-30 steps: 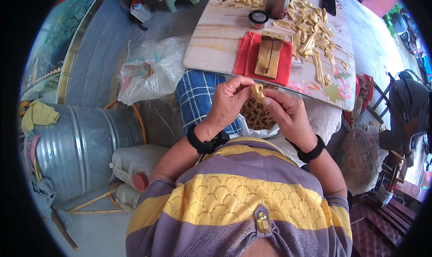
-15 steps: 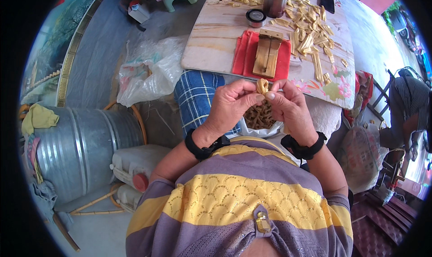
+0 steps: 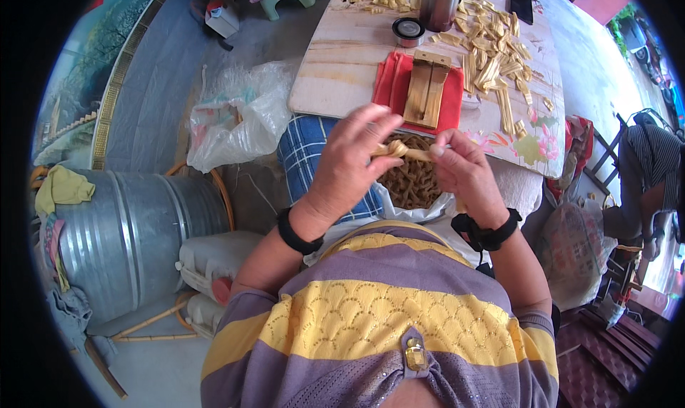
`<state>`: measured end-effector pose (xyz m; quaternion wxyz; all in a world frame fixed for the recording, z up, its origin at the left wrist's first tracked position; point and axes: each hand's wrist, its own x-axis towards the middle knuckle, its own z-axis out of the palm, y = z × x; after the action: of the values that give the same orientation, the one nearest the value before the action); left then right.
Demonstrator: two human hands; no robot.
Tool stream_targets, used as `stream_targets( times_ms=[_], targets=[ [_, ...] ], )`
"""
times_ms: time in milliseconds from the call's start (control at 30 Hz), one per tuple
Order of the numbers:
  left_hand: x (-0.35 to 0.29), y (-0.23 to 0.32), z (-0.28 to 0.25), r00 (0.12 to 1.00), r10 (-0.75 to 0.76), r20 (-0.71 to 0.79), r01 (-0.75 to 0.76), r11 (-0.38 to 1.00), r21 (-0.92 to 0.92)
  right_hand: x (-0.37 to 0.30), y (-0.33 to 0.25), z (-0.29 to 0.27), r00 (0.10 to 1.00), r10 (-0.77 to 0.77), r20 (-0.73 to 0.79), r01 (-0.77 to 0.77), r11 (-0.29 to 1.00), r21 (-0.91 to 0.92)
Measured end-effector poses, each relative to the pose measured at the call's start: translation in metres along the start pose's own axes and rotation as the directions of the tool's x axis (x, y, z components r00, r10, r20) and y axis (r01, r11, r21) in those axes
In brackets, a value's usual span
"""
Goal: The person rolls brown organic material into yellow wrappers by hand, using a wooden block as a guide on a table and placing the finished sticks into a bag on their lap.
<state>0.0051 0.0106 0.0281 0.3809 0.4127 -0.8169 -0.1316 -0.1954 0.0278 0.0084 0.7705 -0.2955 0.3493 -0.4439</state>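
Note:
A pale yellow, flat dried strip [image 3: 415, 154] with a loop or knot [image 3: 397, 148] in it stretches sideways between my hands. My right hand [image 3: 467, 172] pinches its right end between thumb and fingers. My left hand [image 3: 351, 154] is at the other end, fingers spread and slightly blurred, the thumb apart below the strip. The strip's left end lies in the gap of that hand, and no firm grip shows. Just below the strip, a white-lined bag [image 3: 417, 212] holds many brown, twisted dried pieces [image 3: 412, 185].
On the table [image 3: 335, 65] ahead, a slotted wooden block [image 3: 426, 94] lies on red cloth [image 3: 389, 79]. Loose pale strips [image 3: 492, 58], a metal flask [image 3: 437, 4], a round lid [image 3: 408, 29] and a phone [image 3: 520, 5] are around it. A metal drum [image 3: 135, 229] stands left.
My hands have moved apart, the left one outward with its fingers opening. The folded strip that both pinched is now drawn out sideways, its right end still in my right hand.

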Motion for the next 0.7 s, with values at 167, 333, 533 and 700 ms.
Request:
stream_targets(
  times_ms=[167,333,533,700],
  targets=[
    [-0.011,-0.011,0.015,0.958,-0.018,0.286,-0.022,0.991,0.135,0.006,0.011,0.006,1.0,-0.02,-0.004,0.02,0.994,-0.105],
    [-0.005,-0.053,0.025,0.949,0.233,0.214,-0.281,0.932,0.228,0.009,0.021,0.017,0.987,-0.154,0.045,0.161,0.955,-0.25],
    [0.012,-0.07,0.051,0.986,0.041,0.164,-0.024,0.994,-0.102,0.03,0.011,0.005,0.952,-0.3,-0.058,0.257,0.89,-0.376],
    [0.031,-0.066,0.052,0.797,-0.233,0.558,0.591,0.492,-0.639,0.051,-0.007,-0.027,0.934,-0.265,-0.24,0.138,0.886,-0.443]
  ],
)
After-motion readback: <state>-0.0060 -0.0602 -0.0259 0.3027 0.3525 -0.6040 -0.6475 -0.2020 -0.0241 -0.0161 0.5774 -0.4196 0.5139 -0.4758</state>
